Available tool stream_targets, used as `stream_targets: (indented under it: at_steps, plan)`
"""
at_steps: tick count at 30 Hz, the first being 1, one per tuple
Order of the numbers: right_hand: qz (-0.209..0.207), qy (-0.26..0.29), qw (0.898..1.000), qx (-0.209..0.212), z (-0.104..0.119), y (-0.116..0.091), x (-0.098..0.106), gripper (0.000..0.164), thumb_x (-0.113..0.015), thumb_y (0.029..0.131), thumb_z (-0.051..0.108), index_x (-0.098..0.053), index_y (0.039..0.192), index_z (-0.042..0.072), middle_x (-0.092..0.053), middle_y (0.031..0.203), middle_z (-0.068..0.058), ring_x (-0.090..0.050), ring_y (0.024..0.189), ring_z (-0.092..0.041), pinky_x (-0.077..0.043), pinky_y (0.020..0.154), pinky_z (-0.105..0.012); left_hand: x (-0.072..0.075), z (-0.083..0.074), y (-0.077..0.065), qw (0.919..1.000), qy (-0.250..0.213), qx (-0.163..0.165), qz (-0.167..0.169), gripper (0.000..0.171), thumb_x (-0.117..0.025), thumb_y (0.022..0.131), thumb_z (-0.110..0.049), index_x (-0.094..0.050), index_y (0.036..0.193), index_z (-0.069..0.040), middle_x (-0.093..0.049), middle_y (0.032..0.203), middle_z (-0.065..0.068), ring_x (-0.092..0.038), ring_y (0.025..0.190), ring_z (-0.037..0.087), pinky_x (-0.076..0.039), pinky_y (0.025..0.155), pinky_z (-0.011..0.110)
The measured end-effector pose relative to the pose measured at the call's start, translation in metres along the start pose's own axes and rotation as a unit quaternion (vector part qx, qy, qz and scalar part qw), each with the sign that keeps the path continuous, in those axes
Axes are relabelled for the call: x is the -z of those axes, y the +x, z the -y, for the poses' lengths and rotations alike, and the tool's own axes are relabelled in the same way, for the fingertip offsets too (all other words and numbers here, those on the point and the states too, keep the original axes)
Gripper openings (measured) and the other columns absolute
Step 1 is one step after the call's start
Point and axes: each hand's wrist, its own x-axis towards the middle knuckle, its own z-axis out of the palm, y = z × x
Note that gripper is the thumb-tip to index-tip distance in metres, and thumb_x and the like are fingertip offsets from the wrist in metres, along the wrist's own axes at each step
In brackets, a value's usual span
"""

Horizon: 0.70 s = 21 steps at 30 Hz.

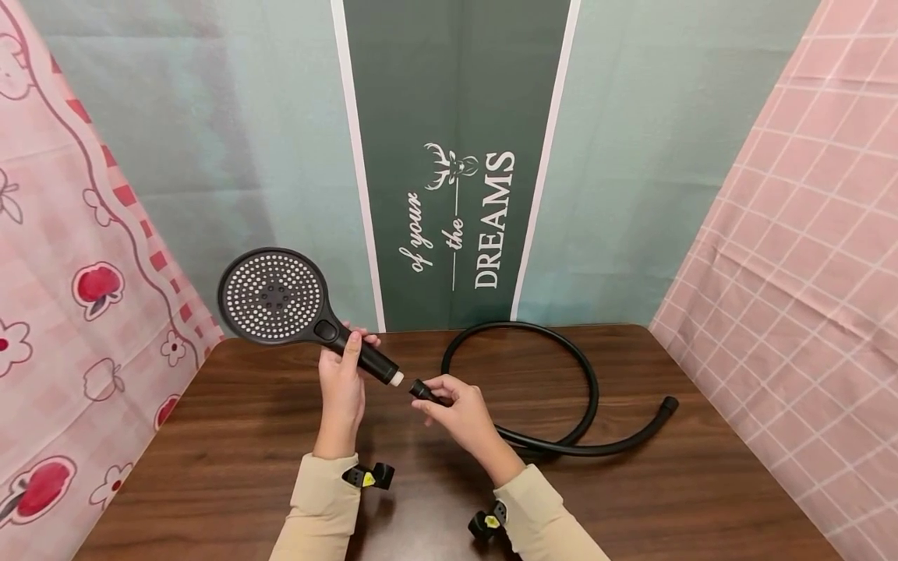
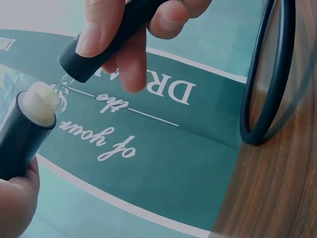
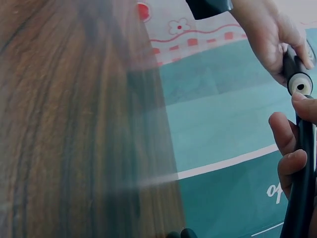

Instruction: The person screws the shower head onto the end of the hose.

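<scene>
My left hand (image 1: 341,389) grips the handle of a black shower head (image 1: 273,296), thumb along the front. The round spray face with pale nozzles tilts up to the left in the head view. A white threaded end (image 2: 40,101) pokes out of the handle's bottom. My right hand (image 1: 459,409) pinches the black end fitting (image 1: 421,389) of a shower hose (image 1: 592,374) between thumb and fingers. In the head view a small gap separates the fitting from the white end, the two facing each other. Both are held above the table.
The hose loops over the brown wooden table (image 1: 231,467) on the right, its other end fitting (image 1: 669,405) lying free. A green printed cloth (image 1: 449,93) hangs behind, with pink patterned cloths (image 1: 807,312) at the sides. Each wrist carries a small black camera.
</scene>
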Motion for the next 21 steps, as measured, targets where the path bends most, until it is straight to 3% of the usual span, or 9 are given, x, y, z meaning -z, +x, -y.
stream_targets:
  at_steps: [6,17,21]
  plan:
    - [-0.007,-0.006,1.0,0.016,0.002,0.003,-0.003,0.022,-0.078,0.085,0.016,-0.07,0.103,0.006,-0.077,0.087,-0.013,-0.07,0.058,-0.021,-0.057,0.061,-0.02,-0.003,-0.007,-0.001,0.9999,-0.01,-0.01,0.0,0.029,-0.056,0.101,-0.014,-0.041,0.124,-0.003,-0.063,0.095,-0.001,-0.068,0.084,0.008,-0.059,0.087,0.023]
    - [0.011,0.001,1.0,0.008,0.007,0.003,-0.002,0.022,-0.078,0.085,0.015,-0.071,0.104,0.006,-0.077,0.089,-0.014,-0.067,0.06,-0.011,-0.058,0.062,-0.021,-0.003,-0.013,-0.002,0.9999,0.002,-0.008,0.012,0.028,-0.054,0.102,-0.012,-0.04,0.125,-0.006,-0.059,0.097,0.0,-0.068,0.085,0.008,-0.059,0.088,0.023]
    - [0.02,0.012,1.0,0.009,0.008,0.005,-0.001,0.024,-0.078,0.086,0.016,-0.071,0.106,0.005,-0.077,0.09,-0.016,-0.069,0.06,-0.02,-0.06,0.062,-0.024,-0.002,-0.013,-0.002,0.9998,0.008,-0.005,0.016,0.031,-0.054,0.102,-0.014,-0.038,0.127,-0.004,-0.059,0.098,0.0,-0.068,0.086,0.008,-0.059,0.089,0.023]
